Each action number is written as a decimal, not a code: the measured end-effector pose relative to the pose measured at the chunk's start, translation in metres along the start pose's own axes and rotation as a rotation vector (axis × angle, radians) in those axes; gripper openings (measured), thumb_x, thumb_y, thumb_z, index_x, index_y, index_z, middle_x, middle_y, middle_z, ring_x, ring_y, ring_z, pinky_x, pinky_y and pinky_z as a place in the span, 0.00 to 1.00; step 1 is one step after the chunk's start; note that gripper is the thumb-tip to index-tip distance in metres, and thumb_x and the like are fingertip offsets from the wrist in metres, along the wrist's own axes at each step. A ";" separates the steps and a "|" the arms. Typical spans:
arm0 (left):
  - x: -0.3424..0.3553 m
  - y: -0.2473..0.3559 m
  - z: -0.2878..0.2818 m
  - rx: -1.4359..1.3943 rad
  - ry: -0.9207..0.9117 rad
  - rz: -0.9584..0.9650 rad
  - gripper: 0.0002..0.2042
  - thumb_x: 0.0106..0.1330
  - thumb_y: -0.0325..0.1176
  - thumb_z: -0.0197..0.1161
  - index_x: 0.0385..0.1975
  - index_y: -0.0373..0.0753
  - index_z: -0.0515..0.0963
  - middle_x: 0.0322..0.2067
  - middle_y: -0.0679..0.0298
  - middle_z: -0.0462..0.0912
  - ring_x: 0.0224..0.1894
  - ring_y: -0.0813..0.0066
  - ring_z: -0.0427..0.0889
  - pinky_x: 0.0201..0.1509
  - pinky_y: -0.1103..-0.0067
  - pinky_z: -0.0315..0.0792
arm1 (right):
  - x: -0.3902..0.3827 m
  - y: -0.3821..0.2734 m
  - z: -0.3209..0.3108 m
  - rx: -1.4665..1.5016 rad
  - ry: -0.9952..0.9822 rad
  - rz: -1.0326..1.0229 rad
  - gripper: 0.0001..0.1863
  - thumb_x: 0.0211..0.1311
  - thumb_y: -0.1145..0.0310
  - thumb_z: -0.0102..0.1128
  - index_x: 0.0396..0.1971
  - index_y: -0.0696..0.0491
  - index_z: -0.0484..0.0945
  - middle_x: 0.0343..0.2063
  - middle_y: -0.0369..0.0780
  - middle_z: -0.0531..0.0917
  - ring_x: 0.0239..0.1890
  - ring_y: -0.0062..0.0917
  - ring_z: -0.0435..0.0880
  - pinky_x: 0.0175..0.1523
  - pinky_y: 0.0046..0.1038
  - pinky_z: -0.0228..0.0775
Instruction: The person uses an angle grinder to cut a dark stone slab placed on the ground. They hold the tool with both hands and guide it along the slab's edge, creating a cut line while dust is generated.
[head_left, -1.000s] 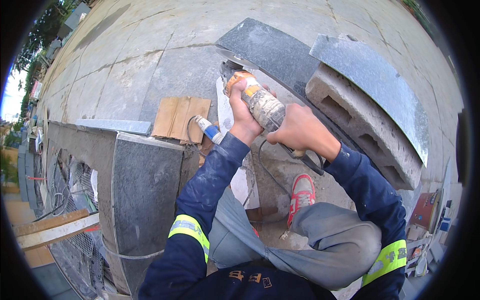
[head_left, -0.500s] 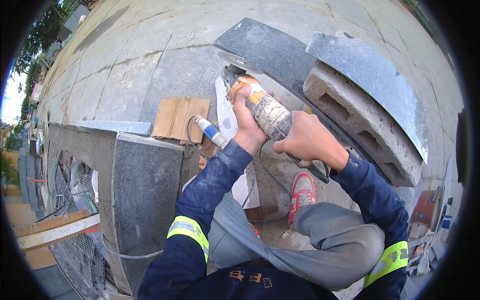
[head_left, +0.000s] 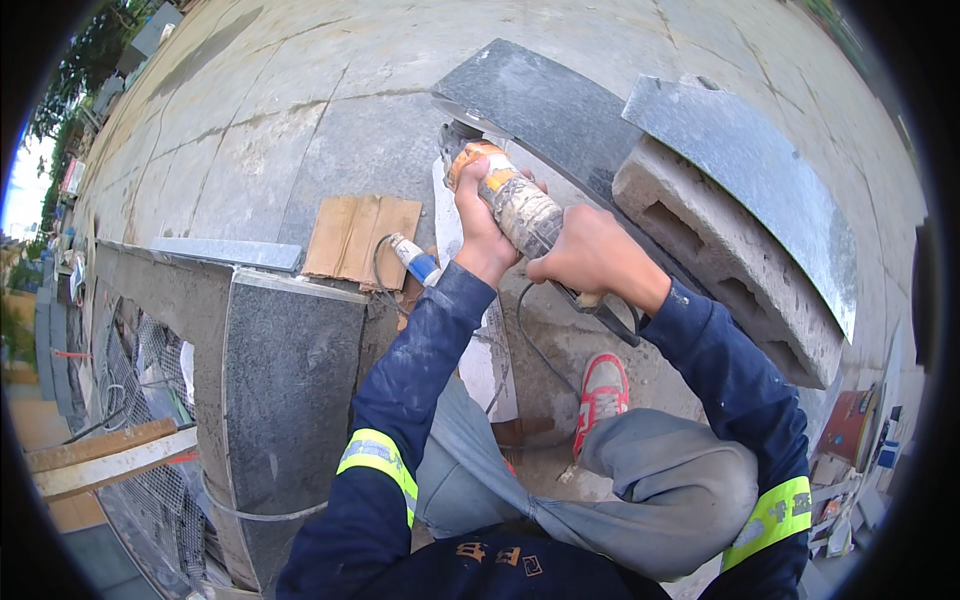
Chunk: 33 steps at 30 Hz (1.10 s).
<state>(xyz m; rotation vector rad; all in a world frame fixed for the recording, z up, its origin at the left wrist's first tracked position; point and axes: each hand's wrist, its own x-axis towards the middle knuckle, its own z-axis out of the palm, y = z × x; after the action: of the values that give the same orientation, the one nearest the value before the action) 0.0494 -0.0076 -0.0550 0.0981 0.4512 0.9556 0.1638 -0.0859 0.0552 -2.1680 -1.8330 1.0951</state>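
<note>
Both my hands are closed round a dusty angle grinder with orange and white wrapping on its body. My left hand grips the front part, just behind the head. At the rear end, my right hand holds the dark handle. The grinder's disc lies at the near left edge of a dark grey stone slab. It looks thin from here, and I cannot tell whether it is cutting in. Fingers of both hands are partly hidden behind the tool.
A hollow concrete block carries a lighter grey slab on the right. Cardboard and a white-and-blue cable connector lie at left, near a stone-topped ledge. A black cord runs past my red shoe.
The grinder and both hands have shifted slightly left and up. Its disc has tilted and now shows less of its face, closer against the slab's edge.
</note>
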 end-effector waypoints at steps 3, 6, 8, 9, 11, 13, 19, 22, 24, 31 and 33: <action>0.004 0.003 0.000 0.026 0.006 0.026 0.25 0.55 0.52 0.58 0.36 0.31 0.70 0.28 0.56 0.74 0.33 0.61 0.79 0.38 0.65 0.77 | 0.006 -0.002 0.000 0.014 -0.006 0.011 0.26 0.36 0.57 0.71 0.26 0.68 0.80 0.24 0.51 0.83 0.28 0.37 0.85 0.36 0.30 0.77; 0.007 0.004 -0.003 0.014 -0.014 0.003 0.26 0.55 0.52 0.58 0.37 0.31 0.70 0.28 0.55 0.75 0.34 0.60 0.79 0.39 0.65 0.77 | 0.008 -0.003 0.000 0.001 -0.009 0.027 0.27 0.36 0.57 0.71 0.27 0.69 0.80 0.24 0.52 0.82 0.28 0.37 0.85 0.36 0.29 0.77; 0.009 0.003 -0.005 0.001 -0.013 -0.014 0.26 0.54 0.53 0.58 0.38 0.31 0.69 0.29 0.55 0.75 0.34 0.60 0.79 0.39 0.65 0.77 | 0.008 -0.004 -0.001 -0.020 -0.006 0.031 0.27 0.36 0.57 0.72 0.27 0.69 0.79 0.24 0.52 0.82 0.28 0.37 0.85 0.36 0.29 0.77; 0.008 0.002 -0.005 0.005 0.002 -0.009 0.26 0.54 0.53 0.58 0.38 0.31 0.70 0.29 0.55 0.75 0.34 0.60 0.79 0.39 0.65 0.77 | 0.008 -0.003 0.000 -0.011 -0.007 0.018 0.28 0.36 0.56 0.72 0.27 0.69 0.79 0.24 0.52 0.82 0.28 0.37 0.85 0.36 0.30 0.77; 0.006 0.001 -0.005 0.005 0.010 -0.004 0.26 0.54 0.53 0.58 0.37 0.31 0.70 0.29 0.54 0.75 0.34 0.60 0.79 0.39 0.65 0.77 | 0.006 0.001 0.002 0.007 -0.010 -0.006 0.28 0.36 0.56 0.72 0.27 0.70 0.79 0.24 0.52 0.82 0.29 0.38 0.85 0.36 0.30 0.77; 0.003 0.000 -0.004 -0.006 -0.004 -0.007 0.26 0.54 0.53 0.58 0.37 0.32 0.70 0.29 0.53 0.76 0.33 0.60 0.79 0.39 0.65 0.77 | 0.002 0.002 0.002 -0.008 -0.001 -0.015 0.29 0.36 0.56 0.72 0.27 0.70 0.78 0.25 0.53 0.82 0.30 0.40 0.85 0.37 0.31 0.77; -0.010 -0.007 0.003 -0.028 0.006 -0.024 0.25 0.54 0.53 0.58 0.35 0.34 0.69 0.29 0.56 0.74 0.32 0.60 0.78 0.38 0.64 0.77 | -0.012 0.002 0.000 -0.052 -0.004 -0.003 0.31 0.37 0.54 0.71 0.27 0.72 0.78 0.26 0.57 0.81 0.32 0.44 0.84 0.39 0.33 0.77; -0.020 -0.013 0.011 0.001 0.014 0.021 0.24 0.55 0.52 0.57 0.36 0.35 0.69 0.30 0.57 0.74 0.32 0.60 0.78 0.37 0.64 0.77 | -0.017 0.010 0.006 -0.034 0.046 -0.015 0.28 0.34 0.57 0.70 0.22 0.71 0.77 0.20 0.56 0.80 0.27 0.43 0.84 0.37 0.34 0.77; -0.023 -0.015 0.012 -0.006 -0.016 0.013 0.24 0.55 0.52 0.57 0.37 0.35 0.68 0.31 0.58 0.74 0.33 0.60 0.78 0.37 0.64 0.77 | -0.020 0.013 0.008 -0.033 0.069 -0.025 0.26 0.33 0.58 0.69 0.19 0.71 0.77 0.18 0.54 0.80 0.25 0.42 0.84 0.35 0.34 0.76; -0.037 -0.024 0.017 0.025 -0.010 0.025 0.24 0.55 0.53 0.57 0.38 0.36 0.68 0.31 0.58 0.74 0.34 0.60 0.78 0.37 0.62 0.77 | -0.037 0.010 0.002 -0.018 0.035 0.004 0.29 0.35 0.56 0.69 0.24 0.72 0.77 0.22 0.58 0.80 0.30 0.47 0.84 0.37 0.35 0.77; -0.038 -0.025 0.016 0.002 -0.013 0.008 0.24 0.55 0.53 0.57 0.37 0.36 0.68 0.31 0.58 0.74 0.34 0.60 0.78 0.37 0.62 0.78 | -0.039 0.010 0.001 -0.012 0.008 0.015 0.30 0.36 0.55 0.69 0.25 0.72 0.77 0.25 0.60 0.80 0.32 0.49 0.84 0.39 0.35 0.78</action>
<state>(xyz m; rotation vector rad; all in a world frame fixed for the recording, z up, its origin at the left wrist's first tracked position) 0.0565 -0.0502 -0.0347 0.1078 0.4397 0.9617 0.1710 -0.1236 0.0673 -2.1930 -1.8284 1.0795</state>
